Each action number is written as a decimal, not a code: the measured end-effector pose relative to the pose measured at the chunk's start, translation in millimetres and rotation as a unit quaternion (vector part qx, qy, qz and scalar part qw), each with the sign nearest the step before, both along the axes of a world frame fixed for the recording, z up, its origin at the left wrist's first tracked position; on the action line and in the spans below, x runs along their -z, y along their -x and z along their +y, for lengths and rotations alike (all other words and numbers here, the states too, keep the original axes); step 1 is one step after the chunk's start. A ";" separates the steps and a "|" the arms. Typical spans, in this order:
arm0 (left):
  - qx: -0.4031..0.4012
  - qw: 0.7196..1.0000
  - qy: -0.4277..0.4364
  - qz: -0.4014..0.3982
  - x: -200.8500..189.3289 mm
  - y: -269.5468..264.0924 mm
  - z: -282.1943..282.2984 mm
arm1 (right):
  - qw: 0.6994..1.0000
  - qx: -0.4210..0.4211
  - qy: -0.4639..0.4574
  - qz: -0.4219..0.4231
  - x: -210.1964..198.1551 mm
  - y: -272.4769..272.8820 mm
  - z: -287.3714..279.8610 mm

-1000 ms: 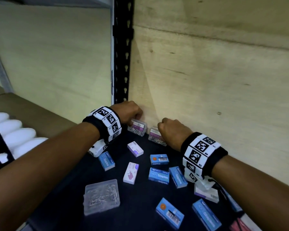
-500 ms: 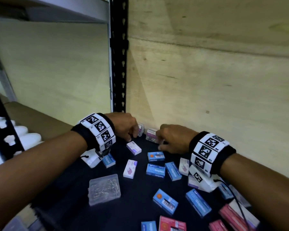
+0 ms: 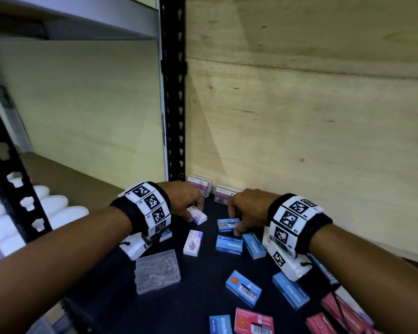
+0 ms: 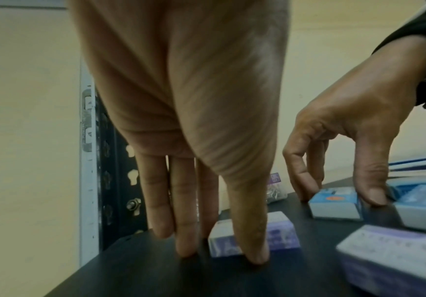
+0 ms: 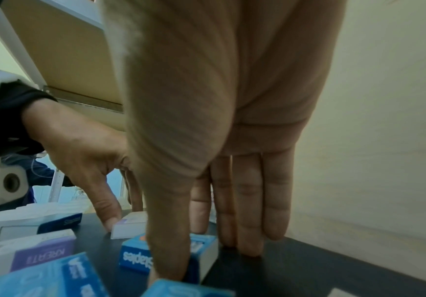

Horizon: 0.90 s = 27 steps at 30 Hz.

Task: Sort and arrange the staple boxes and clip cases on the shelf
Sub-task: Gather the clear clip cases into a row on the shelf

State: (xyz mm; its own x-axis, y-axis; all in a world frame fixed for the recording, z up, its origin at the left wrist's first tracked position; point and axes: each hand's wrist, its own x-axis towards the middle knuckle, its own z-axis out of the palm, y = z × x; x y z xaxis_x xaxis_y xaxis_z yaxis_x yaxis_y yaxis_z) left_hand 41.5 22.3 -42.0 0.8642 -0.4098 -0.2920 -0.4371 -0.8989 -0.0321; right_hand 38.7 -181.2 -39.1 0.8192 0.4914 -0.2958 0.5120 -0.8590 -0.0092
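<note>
A stockroom or shop storage bay: slotted metal rack upright, plywood backing, scattered staple boxes.

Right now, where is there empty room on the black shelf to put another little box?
Bare shelf lies between the clear pin case and the blue barcode box. Another gap sits before the two clip cases, between both hands. The right side, with blue and red boxes, is crowded.
</note>
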 end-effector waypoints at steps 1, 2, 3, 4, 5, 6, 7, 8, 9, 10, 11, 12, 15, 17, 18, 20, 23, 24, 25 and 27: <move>-0.003 1.000 0.000 0.006 -0.8 -0.5 -0.4 | 1.000 0.003 -0.003 0.001 0.7 -1.2 -0.1; -0.006 1.000 0.000 0.013 -2.2 -1.0 -0.9 | 1.000 0.004 -0.006 0.003 0.5 -2.1 -0.1; -0.009 1.000 -0.002 0.022 -3.9 -1.5 -1.6 | 1.000 0.003 -0.008 0.007 0.2 -2.7 -0.4; -0.012 1.000 -0.002 0.029 -5.1 -2.5 -1.7 | 1.000 0.000 -0.009 0.011 -0.4 -3.5 -0.7; -0.014 0.999 -0.001 0.035 -6.8 -3.0 -1.9 | 1.000 -0.003 -0.012 0.015 -1.5 -4.2 -1.6; -0.016 0.999 0.001 0.042 -7.7 -3.8 -1.5 | 1.000 -0.006 -0.018 0.019 -2.0 -5.1 -2.8; -0.018 0.999 0.003 0.048 -9.1 -4.3 -1.3 | 0.999 -0.010 -0.026 0.022 -2.6 -6.0 -4.8; -0.021 0.998 0.004 0.052 -9.9 -5.1 -1.0 | 0.999 -0.015 -0.034 0.026 -3.2 -6.8 -6.7; -0.023 0.998 0.003 0.055 -10.2 -5.8 -1.2 | 0.999 -0.019 -0.037 0.030 -3.4 -7.5 -8.8; -0.026 0.998 0.001 0.055 -10.4 -6.3 -1.4 | 0.999 -0.025 -0.036 0.031 -3.9 -7.9 -9.8; -0.030 0.998 -0.001 0.056 -10.2 -6.9 -1.8 | 0.999 -0.030 -0.031 0.029 -3.7 -8.3 -10.6; -0.032 0.998 -0.002 0.058 -9.9 -7.9 -1.9 | 0.999 -0.035 -0.024 0.026 -3.7 -8.5 -10.6; -0.041 0.997 0.007 0.066 -9.5 -10.1 -1.5 | 0.999 -0.035 -0.007 0.019 -2.7 -9.8 -9.9; -0.047 0.997 0.014 0.065 -9.9 -10.7 -0.3 | 0.999 -0.037 0.003 0.015 -1.7 -10.5 -9.7; -0.050 0.997 0.015 0.062 -9.6 -10.5 0.3 | 0.999 -0.037 0.007 0.013 -1.1 -10.8 -9.8; -0.055 0.997 0.005 0.053 -9.0 -9.9 0.6 | 0.999 -0.034 0.009 0.008 0.2 -11.6 -10.6; -0.049 0.998 -0.017 0.046 -7.5 -8.5 -1.1 | 0.999 -0.030 0.012 0.003 2.0 -12.2 -12.0; -0.047 0.998 -0.020 0.045 -7.4 -7.9 -1.6 | 0.999 -0.030 0.013 0.002 2.3 -12.3 -12.3; -0.045 0.998 -0.021 0.044 -7.6 -7.4 -2.1 | 0.999 -0.030 0.013 0.002 2.4 -12.2 -12.2; -0.043 0.998 -0.022 0.045 -8.5 -6.4 -2.6 | 0.999 -0.031 0.011 0.001 2.7 -11.9 -11.8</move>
